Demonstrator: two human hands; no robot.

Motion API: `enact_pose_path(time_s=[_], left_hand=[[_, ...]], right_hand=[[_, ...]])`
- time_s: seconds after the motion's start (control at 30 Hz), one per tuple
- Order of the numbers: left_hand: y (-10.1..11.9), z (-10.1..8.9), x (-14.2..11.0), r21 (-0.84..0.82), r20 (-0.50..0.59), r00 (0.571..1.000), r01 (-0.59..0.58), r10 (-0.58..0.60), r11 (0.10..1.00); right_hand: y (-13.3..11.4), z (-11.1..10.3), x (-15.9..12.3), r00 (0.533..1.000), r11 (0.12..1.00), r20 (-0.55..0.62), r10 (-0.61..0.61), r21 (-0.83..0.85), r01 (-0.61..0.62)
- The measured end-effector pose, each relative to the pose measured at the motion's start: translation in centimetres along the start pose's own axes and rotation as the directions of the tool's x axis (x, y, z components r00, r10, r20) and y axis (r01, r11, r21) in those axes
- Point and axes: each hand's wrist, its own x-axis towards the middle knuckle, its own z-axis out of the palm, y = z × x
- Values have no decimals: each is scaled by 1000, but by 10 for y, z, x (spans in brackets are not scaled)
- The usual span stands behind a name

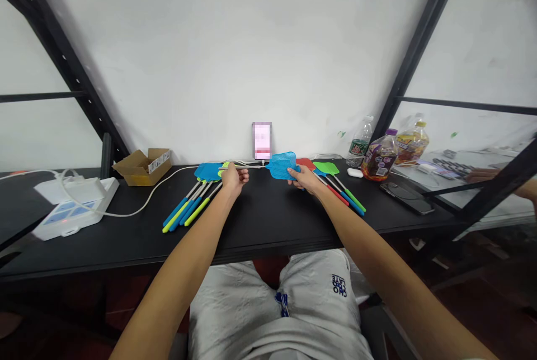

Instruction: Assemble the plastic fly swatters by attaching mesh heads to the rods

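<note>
A person's left hand closes its fingers around the metal shaft of a blue fly swatter, while the right hand grips the swatter at the lower edge of its mesh head, both holding it level above a black bench. Just left of the held swatter, a group of blue-headed swatters lies on the bench, their blue and green handles fanning toward the person. Just right, red and green swatters lie with their handles angled the other way. Behind the hands, a phone with a blurred screen stands upright against a white wall. Farther left sit a cardboard box and a white power strip. Farther right stand a water bottle and a juice bottle, with a second phone lying flat. A co-worker's hand rests at a neighbouring bench.
</note>
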Motion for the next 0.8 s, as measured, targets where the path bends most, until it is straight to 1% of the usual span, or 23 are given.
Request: enact_pose_path(time_s=[0.27,0.43,0.53,0.67,0.8], left_hand=[[-1,1,-3,-15,27,999,-27,27,1000],[-1,2,-7,-3,18,999,-51,51,999],[1,2,-7,23,22,997,-71,70,997],[9,-2,-4,61,-3,997,-74,75,995],[16,-9,4,23,-73,996,-48,49,999]], right_hand=[[1,2,0,1000,1000,25,-11,20,10],[-1,4,-2,999,999,29,26,30,-27],[-3,6,-3,999,1000,43,26,10,-27],[-9,10,-5,991,998,124,49,-39,-44],[-16,11,-9,971,992,217,104,-92,-86]])
